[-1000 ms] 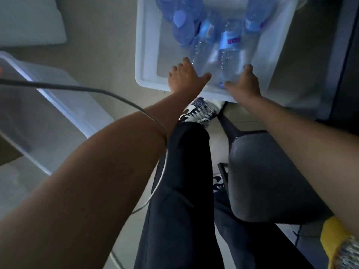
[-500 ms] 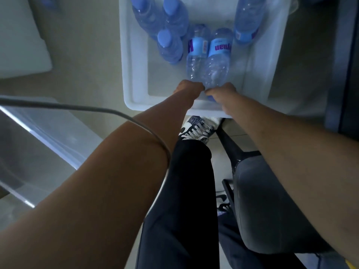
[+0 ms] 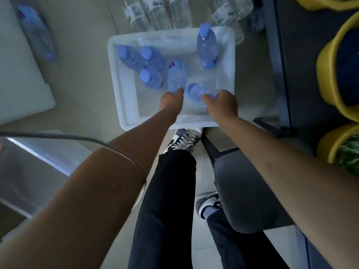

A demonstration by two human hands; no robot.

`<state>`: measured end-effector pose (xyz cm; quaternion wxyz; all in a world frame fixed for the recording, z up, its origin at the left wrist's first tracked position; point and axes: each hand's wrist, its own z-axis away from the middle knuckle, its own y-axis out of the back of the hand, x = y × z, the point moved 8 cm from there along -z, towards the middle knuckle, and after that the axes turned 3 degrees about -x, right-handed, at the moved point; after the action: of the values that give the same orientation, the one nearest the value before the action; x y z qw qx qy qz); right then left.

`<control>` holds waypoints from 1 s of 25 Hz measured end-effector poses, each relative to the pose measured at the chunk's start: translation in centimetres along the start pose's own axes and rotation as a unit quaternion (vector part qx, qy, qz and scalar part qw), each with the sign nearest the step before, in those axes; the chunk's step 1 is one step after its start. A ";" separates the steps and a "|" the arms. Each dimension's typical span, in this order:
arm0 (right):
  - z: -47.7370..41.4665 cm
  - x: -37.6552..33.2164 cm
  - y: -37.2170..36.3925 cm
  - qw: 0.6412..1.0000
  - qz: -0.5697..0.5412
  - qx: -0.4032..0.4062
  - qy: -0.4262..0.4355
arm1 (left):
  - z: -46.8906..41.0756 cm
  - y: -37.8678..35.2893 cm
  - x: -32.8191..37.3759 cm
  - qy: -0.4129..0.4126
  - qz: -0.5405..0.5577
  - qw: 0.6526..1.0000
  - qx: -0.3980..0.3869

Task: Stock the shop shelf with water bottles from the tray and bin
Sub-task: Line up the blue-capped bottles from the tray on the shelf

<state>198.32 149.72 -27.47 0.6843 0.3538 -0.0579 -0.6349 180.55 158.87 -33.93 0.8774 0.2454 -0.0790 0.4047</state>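
Resting on pale floor point(image 3: 81, 55), tray point(image 3: 116, 90) of bottles point(image 3: 151, 78)

One tray point(image 3: 116, 78); six bottles point(image 3: 207, 47) inside.

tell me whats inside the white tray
Six bottles: four standing, one gripped by the left hand, one by the right hand. The hands hide those two bottles' near ends and some tray floor.

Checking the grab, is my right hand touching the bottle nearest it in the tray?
Touching. Head view shows the right hand curling its fingers over that bottle inside the white tray.
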 end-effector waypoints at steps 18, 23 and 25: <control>47.6 -29.0 45.9 0.833 0.022 0.250 0.492 | 61.8 21.9 43.5 -0.635 -0.342 0.691 0.052; 60.7 -28.6 62.4 0.800 -0.001 0.404 0.444 | 79.8 22.3 52.8 -0.758 -0.265 0.595 -0.047; 64.9 -27.4 67.2 0.778 0.008 0.461 0.428 | 85.1 21.3 55.6 -0.785 -0.237 0.570 -0.058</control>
<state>214.58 144.22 68.39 0.3989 0.8617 -0.0479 -0.3100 206.44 165.91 66.40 0.5481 0.4254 -0.6988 -0.1741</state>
